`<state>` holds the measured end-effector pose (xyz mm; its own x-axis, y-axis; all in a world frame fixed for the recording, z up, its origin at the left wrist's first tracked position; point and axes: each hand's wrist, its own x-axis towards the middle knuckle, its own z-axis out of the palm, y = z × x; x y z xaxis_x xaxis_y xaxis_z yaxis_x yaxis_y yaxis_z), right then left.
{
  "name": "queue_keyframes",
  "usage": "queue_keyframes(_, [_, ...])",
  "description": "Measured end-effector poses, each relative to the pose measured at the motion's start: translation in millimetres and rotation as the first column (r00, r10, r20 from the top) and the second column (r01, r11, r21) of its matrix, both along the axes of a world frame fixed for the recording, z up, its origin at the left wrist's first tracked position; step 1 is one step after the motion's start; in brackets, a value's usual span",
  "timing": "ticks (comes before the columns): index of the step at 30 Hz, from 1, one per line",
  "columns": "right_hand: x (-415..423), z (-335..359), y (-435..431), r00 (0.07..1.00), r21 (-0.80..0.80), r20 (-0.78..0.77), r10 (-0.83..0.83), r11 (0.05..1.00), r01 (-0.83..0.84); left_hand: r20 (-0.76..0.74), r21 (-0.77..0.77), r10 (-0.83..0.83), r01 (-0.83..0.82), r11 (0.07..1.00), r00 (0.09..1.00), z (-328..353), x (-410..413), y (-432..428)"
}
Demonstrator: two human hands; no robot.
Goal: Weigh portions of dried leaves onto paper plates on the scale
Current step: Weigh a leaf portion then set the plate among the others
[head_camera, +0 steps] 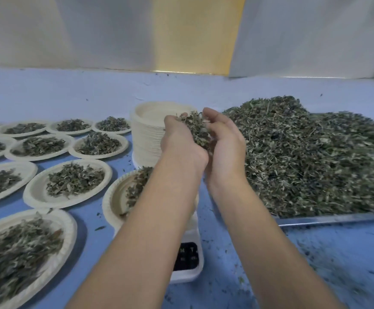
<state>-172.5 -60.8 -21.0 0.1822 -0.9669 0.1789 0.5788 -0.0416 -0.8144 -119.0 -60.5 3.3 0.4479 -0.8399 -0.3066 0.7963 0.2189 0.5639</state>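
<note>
Currently mid-dose, I reckon: one portion is being built and, as far as I can judge, it isn't at weight.

- Desk (226, 275): blue, with leaf crumbs scattered on it.
- Tray (328, 219), right: steel. It carries the bulk heap of dried leaves (304, 157), piled well over the rim.
- Filled plates (28, 195), left: rows running near to far, each with a leaf portion.
- Stack of empty plates (147, 139): far centre, just behind my hands.
- Plate on the scale (107, 204): near centre, partly hidden under my left forearm. Some leaves are on it.
- Scale (187, 259): white, its near end showing below the plate. The display is blurred, so no reading.
- Left hand (179, 139) and right hand (224, 139): raised above the scale plate and cupped together. The fingers curl round a handful of leaves (197, 128) held between the palms.

Next move, my call: ease the hands apart and sprinkle slowly onto the plate while watching the display. Stop at target; excess goes back to the tray.

Risk: dumping the lot overshoots, and crumbs fall off the rim.
</note>
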Motion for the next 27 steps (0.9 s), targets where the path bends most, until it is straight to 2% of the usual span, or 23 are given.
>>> queue_keyframes(3, [-23, -3, -16, 0.996, 0.107, 0.044, -0.081, 0.991, 0.076, 0.205, 0.108, 0.007, -0.029, 0.994, 0.979, -20, -32, -28])
queue_keyframes(8, [-59, -19, -47, 0.986, 0.386, 0.104, -0.134, 0.919, 0.084, 0.163, 0.181, -0.190, 0.160, 0.970, 0.968, -37, -67, -64])
queue_keyframes(10, [-67, -27, -56, 0.978, 0.451, 0.117, -0.173, 0.887, 0.103, 0.242, 0.265, -0.270, 0.204, 0.943, 0.932, -42, -79, -71])
queue_keyframes(13, [-76, -37, -68, 0.974, 0.498, 0.056, -0.220, 0.851, 0.164, 0.352, 0.370, -0.385, 0.251, 0.894, 0.853, -47, -91, -71])
queue_keyframes(16, [-86, -41, -76, 0.959, 0.451, -0.084, -0.270, 0.848, 0.278, 0.442, 0.355, -0.446, 0.304, 0.884, 0.779, -53, -96, -73])
queue_keyframes(19, [-93, -40, -80, 0.909, 0.314, -0.245, -0.337, 0.860, 0.403, 0.552, 0.329, -0.462, 0.328, 0.886, 0.694, -57, -95, -71])
queue_keyframes(22, [-95, -40, -84, 0.870, 0.211, -0.367, -0.330, 0.881, 0.423, 0.637, 0.313, -0.485, 0.374, 0.873, 0.599, -58, -91, -68])
queue_keyframes(24, [-92, -41, -84, 0.869, 0.170, -0.386, -0.311, 0.901, 0.398, 0.668, 0.306, -0.485, 0.386, 0.870, 0.564, -61, -89, -66])
queue_keyframes(27, [-85, -45, -84, 0.901, 0.173, -0.313, -0.299, 0.915, 0.364, 0.666, 0.235, -0.445, 0.398, 0.887, 0.599, -67, -84, -66])
